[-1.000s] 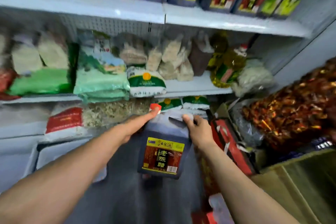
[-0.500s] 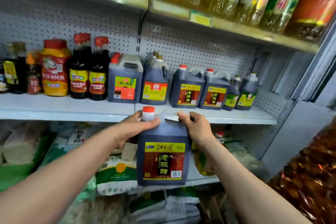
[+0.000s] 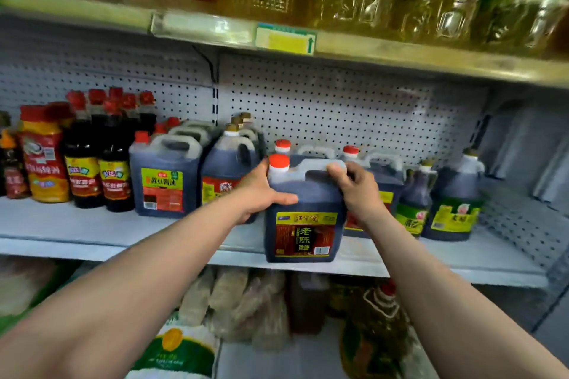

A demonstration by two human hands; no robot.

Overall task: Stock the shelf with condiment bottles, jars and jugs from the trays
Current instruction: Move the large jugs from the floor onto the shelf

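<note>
Two hands are setting a vinegar jug [image 3: 303, 218] on the shelf [image 3: 92, 231].
From the head view, my right hand [image 3: 358, 191] is curling its fingers round the handle; my left hand [image 3: 261, 191] is pressing flat against its side. Full and heavy, I judge, with slick plastic.

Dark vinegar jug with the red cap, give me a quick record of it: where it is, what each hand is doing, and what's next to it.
item: dark plastic vinegar jug with red cap
position: upright at the front edge of the white metal shelf
left hand: pressed on the jug's left side
right hand: gripping the top handle
behind: similar red-capped dark jugs
left neighbour: dark soy sauce jug with green and orange label
</note>
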